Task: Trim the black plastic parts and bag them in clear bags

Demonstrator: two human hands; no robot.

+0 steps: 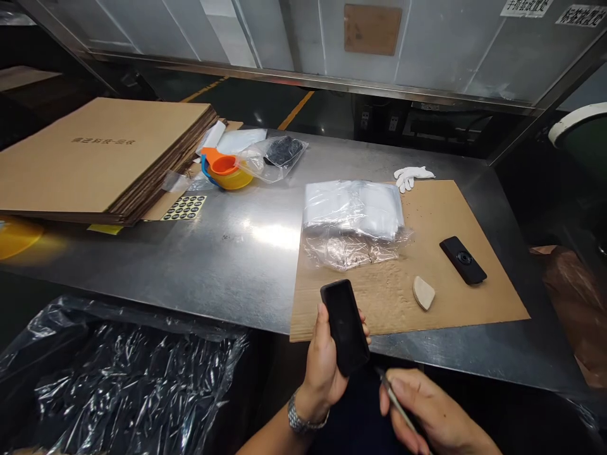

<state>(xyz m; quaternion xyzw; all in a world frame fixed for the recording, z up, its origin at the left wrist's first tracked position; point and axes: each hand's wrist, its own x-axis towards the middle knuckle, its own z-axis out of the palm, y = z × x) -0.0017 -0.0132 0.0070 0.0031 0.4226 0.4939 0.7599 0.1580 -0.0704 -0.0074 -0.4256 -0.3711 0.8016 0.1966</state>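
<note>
My left hand (322, 363) is wrapped round a flat black rectangular device (344, 327), held upright just in front of the table's near edge. My right hand (427, 414) is closed on a thin metal tool (393, 395) whose tip points at the lower end of the device. A wristwatch sits on my left wrist. On the brown cardboard sheet (450, 215) lie a second black device (463, 260) with a round centre, a small pale wedge-shaped piece (423, 292), and a stack of clear plastic bags (353, 215).
A stack of flat cardboard (95, 158) fills the far left of the steel table (213, 253). Near it are orange and yellow bowls (227, 172), a sticker sheet (184, 207), a bagged dark item (282, 153) and a white glove (411, 176). A black plastic-lined bin (118, 379) stands lower left.
</note>
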